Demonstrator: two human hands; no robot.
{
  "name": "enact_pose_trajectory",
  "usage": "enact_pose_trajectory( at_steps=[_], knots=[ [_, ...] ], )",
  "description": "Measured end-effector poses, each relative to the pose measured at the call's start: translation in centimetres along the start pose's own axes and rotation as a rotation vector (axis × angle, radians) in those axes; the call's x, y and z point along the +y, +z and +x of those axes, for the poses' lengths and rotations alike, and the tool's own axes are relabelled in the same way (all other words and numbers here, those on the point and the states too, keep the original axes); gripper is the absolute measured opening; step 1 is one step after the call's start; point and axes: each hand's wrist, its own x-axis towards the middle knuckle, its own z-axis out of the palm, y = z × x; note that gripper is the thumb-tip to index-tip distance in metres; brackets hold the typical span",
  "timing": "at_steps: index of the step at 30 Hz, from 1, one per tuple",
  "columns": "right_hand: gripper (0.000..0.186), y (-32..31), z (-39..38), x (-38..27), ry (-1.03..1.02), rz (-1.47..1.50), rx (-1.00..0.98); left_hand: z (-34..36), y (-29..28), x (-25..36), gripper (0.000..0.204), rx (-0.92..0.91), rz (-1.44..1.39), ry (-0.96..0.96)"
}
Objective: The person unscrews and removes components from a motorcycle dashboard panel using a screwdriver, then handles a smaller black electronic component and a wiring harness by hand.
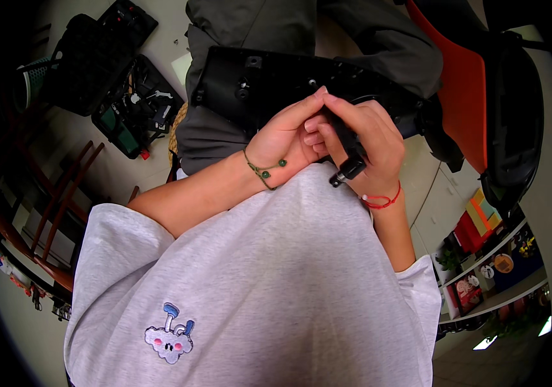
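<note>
My right hand [379,138] is wrapped round a black hand tool [353,166], whose lower end has a short crosswise head with a metal tip. My left hand [289,132] is closed against it, its fingers curled beside the shaft. Thumb and fingertips of both hands meet near the tool's upper end, at a small pale fastener [313,82] on a black plastic panel [224,97]. That panel lies across grey-trousered legs [250,26], with several bosses and holes on its face. Whatever my left fingers pinch is hidden.
Left on the floor, an open black tool case [86,68] lies beside a tray of tools [153,97]. A dark red wooden chair frame [66,200] stands at the left. On the right is an orange-and-black panel [460,84], with shelves [502,300] of small items below it.
</note>
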Motion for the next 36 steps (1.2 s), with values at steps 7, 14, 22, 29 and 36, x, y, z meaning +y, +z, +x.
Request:
enact_pose_trajectory(
  at_steps=[7,14,22,29,36],
  knots=[
    [0.032,-0.2,-1.4,0.5,0.083,-0.114,0.069,-0.4,2.7,0.6,0.029,0.149,0.029,-0.042],
    [0.029,-0.3,-0.8,0.8,-0.094,-0.057,-0.021,0.0,0.1,0.0,0.033,0.052,0.032,0.011],
    [0.037,0.0,-1.6,0.2,0.093,-0.140,0.083,-0.4,1.0,0.3,0.035,0.108,0.039,-0.043],
    [0.035,-0.2,-0.6,1.0,-0.145,-0.128,-0.058,0.0,1.0,0.0,0.033,0.111,0.090,0.004],
    [0.037,-0.5,-0.4,-0.2,0.080,-0.171,0.042,-0.3,0.8,0.2,0.030,0.061,0.012,-0.016]
  ],
)
